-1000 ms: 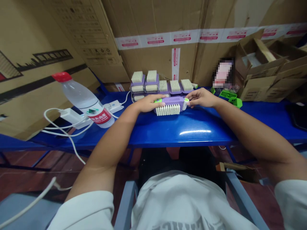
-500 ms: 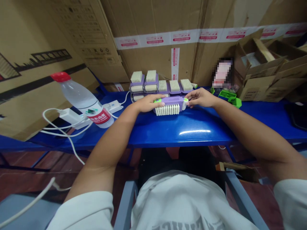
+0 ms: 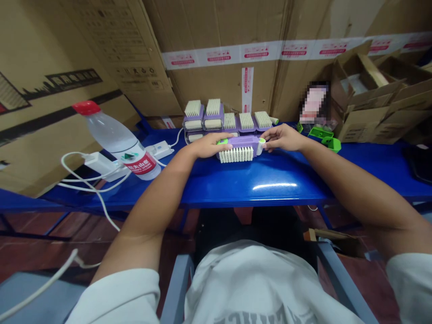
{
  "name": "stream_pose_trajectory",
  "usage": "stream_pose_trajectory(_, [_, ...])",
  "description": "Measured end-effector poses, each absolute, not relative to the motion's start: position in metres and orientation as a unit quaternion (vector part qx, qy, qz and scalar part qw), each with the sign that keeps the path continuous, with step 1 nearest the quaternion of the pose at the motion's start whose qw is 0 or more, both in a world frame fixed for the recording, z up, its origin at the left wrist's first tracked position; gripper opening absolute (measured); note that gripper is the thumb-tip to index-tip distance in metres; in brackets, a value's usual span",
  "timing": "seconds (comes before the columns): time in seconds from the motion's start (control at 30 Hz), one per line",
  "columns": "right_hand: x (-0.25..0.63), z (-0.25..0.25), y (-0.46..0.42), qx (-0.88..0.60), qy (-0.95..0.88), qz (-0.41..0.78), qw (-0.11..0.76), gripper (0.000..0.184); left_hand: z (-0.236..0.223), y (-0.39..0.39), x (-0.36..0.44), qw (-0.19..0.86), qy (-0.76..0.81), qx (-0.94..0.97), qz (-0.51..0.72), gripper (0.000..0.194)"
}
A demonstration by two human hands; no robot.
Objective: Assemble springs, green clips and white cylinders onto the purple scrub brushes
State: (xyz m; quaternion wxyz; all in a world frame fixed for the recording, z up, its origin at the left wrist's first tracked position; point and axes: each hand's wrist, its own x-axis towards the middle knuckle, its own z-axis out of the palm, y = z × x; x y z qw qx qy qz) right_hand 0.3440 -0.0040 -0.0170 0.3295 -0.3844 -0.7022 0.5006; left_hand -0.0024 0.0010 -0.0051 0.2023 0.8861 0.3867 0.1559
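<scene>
A purple brush [image 3: 246, 141] with a block of cream bristles [image 3: 236, 155] is held near the back of the blue table, bristles facing me. My left hand [image 3: 209, 145] is closed around its left end, thumb by a green oval part [image 3: 222, 141]. At the other end, the fingers of my right hand [image 3: 281, 137] pinch a small white piece with a green tip [image 3: 261, 145], which touches the brush. Behind, several similar purple brushes [image 3: 213, 108] stand in a row, two of them stacked on top at the left.
A water bottle with a red cap [image 3: 118, 144] leans on the left among white cables and a power strip [image 3: 101, 165]. Green plastic parts [image 3: 332, 144] lie at the right beside a divided cardboard box [image 3: 362, 121]. Large cardboard boxes [image 3: 216, 22] wall off the back of the blue table [image 3: 219, 184].
</scene>
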Motion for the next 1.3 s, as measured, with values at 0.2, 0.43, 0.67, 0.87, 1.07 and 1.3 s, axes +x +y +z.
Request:
stream_pose_trajectory(0.2, [0.3427,-0.019,-0.0029,-0.368,-0.706,0.508,0.329,0.054,-0.0061,0.0025,-0.003,0.199,0.384,0.887,0.16,0.088])
stream_pose_trajectory(0.43, [0.3431,-0.0213,-0.0019,-0.359,-0.713,0.502,0.334,0.055,-0.0065,0.0021,-0.0033,0.198,0.386,0.887,0.159,0.087])
stream_pose_trajectory(0.67, [0.3433,-0.0219,-0.0027,-0.367,-0.709,0.501,0.332,0.06,-0.0042,-0.0003,-0.002,0.2,0.387,0.886,0.155,0.087])
stream_pose_trajectory(0.87, [0.344,-0.0227,-0.0024,-0.371,-0.714,0.494,0.33,0.055,-0.0058,0.0014,-0.0026,0.201,0.386,0.886,0.161,0.087])
stream_pose_trajectory(1.07, [0.3443,-0.0208,-0.0034,-0.374,-0.715,0.496,0.322,0.054,-0.0057,0.0017,-0.0019,0.204,0.385,0.887,0.156,0.088])
stream_pose_trajectory(1.3, [0.343,-0.0215,-0.0032,-0.379,-0.7,0.512,0.323,0.049,-0.0068,0.0026,-0.0028,0.197,0.389,0.886,0.158,0.092])
